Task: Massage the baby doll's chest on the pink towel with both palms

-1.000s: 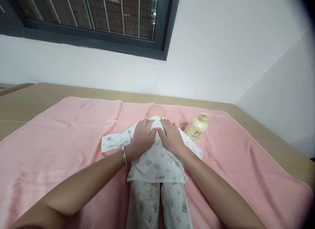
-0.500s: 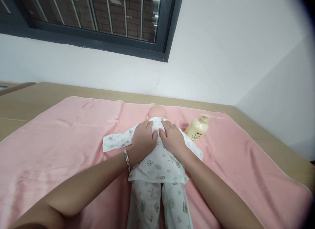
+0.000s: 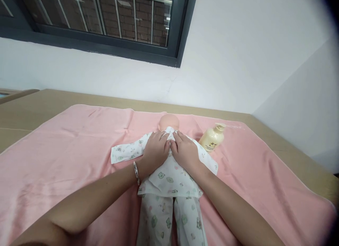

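Observation:
A baby doll lies lengthwise in front of me, its smooth head [image 3: 168, 122] at the far end and no face showing. It wears a white print top [image 3: 172, 184] and matching trousers [image 3: 161, 217]. My left hand [image 3: 156, 150] rests with extended fingers on the upper part of the top. Beside it, my right hand [image 3: 185, 150] lies the same way, the two thumbs almost meeting at the middle. Cloth rises in a small fold near the neck between my fingertips. The left sleeve [image 3: 128, 152] stretches out flat. A bracelet [image 3: 136, 172] circles my left wrist.
Right of the doll, a pale yellow pump bottle [image 3: 212, 138] leans on the pink blanket [image 3: 79, 140]. The blanket covers a wooden surface [image 3: 106, 100] that meets a white wall [image 3: 225, 55]. A dark-framed window [image 3: 106, 41] with bars is above.
My hands have slid slightly inward, the fingers closer to the middle. The cloth near the neck has bunched up, and more of the doll's head shows.

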Tool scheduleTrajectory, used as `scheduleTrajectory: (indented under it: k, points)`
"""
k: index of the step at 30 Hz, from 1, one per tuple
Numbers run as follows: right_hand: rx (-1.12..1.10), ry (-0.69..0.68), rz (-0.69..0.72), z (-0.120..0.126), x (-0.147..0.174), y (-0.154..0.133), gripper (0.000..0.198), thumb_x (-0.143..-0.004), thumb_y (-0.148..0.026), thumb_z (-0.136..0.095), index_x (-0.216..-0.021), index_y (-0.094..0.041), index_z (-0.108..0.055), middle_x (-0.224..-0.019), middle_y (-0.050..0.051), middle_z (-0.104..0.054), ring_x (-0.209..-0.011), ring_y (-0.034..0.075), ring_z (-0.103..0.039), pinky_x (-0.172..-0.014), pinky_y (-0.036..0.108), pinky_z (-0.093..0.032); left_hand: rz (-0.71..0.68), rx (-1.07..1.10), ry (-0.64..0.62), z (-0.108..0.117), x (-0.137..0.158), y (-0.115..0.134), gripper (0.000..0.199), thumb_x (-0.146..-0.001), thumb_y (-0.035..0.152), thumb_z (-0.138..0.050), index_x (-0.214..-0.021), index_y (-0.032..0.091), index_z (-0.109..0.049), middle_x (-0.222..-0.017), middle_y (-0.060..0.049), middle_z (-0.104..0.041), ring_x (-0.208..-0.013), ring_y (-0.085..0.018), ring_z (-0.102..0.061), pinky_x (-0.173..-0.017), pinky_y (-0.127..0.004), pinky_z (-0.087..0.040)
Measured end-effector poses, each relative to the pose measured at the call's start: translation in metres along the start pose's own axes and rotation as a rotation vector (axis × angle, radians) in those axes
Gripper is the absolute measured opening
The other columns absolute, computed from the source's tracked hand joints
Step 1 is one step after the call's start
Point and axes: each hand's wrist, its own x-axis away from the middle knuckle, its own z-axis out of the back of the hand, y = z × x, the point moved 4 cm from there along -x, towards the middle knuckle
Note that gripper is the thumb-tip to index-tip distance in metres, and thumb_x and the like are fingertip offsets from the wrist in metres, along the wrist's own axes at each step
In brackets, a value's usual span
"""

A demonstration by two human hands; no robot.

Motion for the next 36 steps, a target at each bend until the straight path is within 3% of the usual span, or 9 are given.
scheduleTrajectory:
  k: [3,5,10,16,19,25,32,36]
  points:
    - [0.035,0.027,-0.050,0.004,0.004,-0.002,0.043,-0.097,-0.033,-0.034,-0.131,-0.017,-0.056,-0.132,0.012,-0.058,-0.123,0.026,-0.054,-0.099,0.039,-0.043,-0.030,-0.004,0.053,0.003,0.003,0.004,0.024,-0.093,0.019,-0.039,-0.100,0.017,-0.062,-0.105,-0.010,-0.066,-0.102,-0.024,-0.057,-0.093,-0.040,-0.047]
    - [0.027,0.006,-0.071,0.002,0.003,0.001,0.044,-0.096,-0.036,-0.037,-0.132,-0.018,-0.055,-0.134,0.012,-0.057,-0.126,0.028,-0.052,-0.101,0.041,-0.042,0.029,-0.007,0.039,0.000,0.003,0.001,0.026,-0.092,0.020,-0.041,-0.108,0.016,-0.061,-0.111,-0.011,-0.065,-0.107,-0.025,-0.057,-0.095,-0.042,-0.046]
    - [-0.086,-0.086,-0.014,-0.008,-0.006,0.012,0.055,-0.097,-0.042,-0.035,-0.142,-0.011,-0.043,-0.144,0.016,-0.046,-0.137,0.029,-0.038,-0.113,0.049,-0.027,0.117,-0.022,-0.042,-0.011,0.000,-0.010,0.039,-0.091,0.023,-0.040,-0.125,0.010,-0.053,-0.131,-0.016,-0.057,-0.127,-0.031,-0.046,-0.109,-0.052,-0.033]
    - [-0.130,-0.059,0.053,-0.007,-0.004,0.013,0.055,-0.096,-0.041,-0.038,-0.142,-0.012,-0.043,-0.144,0.015,-0.046,-0.137,0.027,-0.037,-0.116,0.049,-0.023,0.025,0.040,-0.019,-0.002,0.002,-0.006,0.035,-0.088,0.022,-0.041,-0.118,0.013,-0.057,-0.117,-0.012,-0.062,-0.110,-0.027,-0.054,-0.098,-0.044,-0.042]
    - [-0.119,-0.071,0.035,-0.006,-0.003,0.012,0.055,-0.095,-0.041,-0.039,-0.142,-0.013,-0.043,-0.143,0.015,-0.047,-0.137,0.028,-0.038,-0.115,0.050,-0.024,0.055,0.065,-0.005,-0.001,0.002,-0.008,0.031,-0.088,0.022,-0.042,-0.113,0.014,-0.060,-0.112,-0.012,-0.062,-0.105,-0.026,-0.054,-0.094,-0.042,-0.044]
    - [-0.115,-0.080,0.024,-0.005,-0.006,0.012,0.053,-0.097,-0.042,-0.036,-0.142,-0.015,-0.043,-0.144,0.014,-0.046,-0.136,0.028,-0.039,-0.113,0.051,-0.027,0.171,0.062,-0.041,-0.009,-0.001,-0.014,0.032,-0.089,0.025,-0.044,-0.117,0.015,-0.056,-0.116,-0.012,-0.062,-0.110,-0.027,-0.054,-0.101,-0.046,-0.039]
    - [-0.010,0.048,0.120,-0.002,0.001,0.008,0.046,-0.096,-0.036,-0.037,-0.132,-0.013,-0.054,-0.134,0.015,-0.056,-0.124,0.028,-0.052,-0.105,0.044,-0.038,0.082,0.017,0.017,0.000,0.002,-0.008,0.030,-0.088,0.025,-0.046,-0.111,0.014,-0.060,-0.110,-0.012,-0.062,-0.103,-0.026,-0.054,-0.093,-0.042,-0.043]
    - [0.055,0.103,0.032,0.003,0.005,0.006,0.041,-0.094,-0.036,-0.039,-0.124,-0.019,-0.061,-0.128,0.010,-0.062,-0.116,0.026,-0.059,-0.092,0.036,-0.047,0.080,-0.030,0.052,0.004,0.004,-0.006,0.024,-0.087,0.025,-0.046,-0.102,0.016,-0.062,-0.101,-0.011,-0.061,-0.094,-0.025,-0.055,-0.083,-0.040,-0.046]
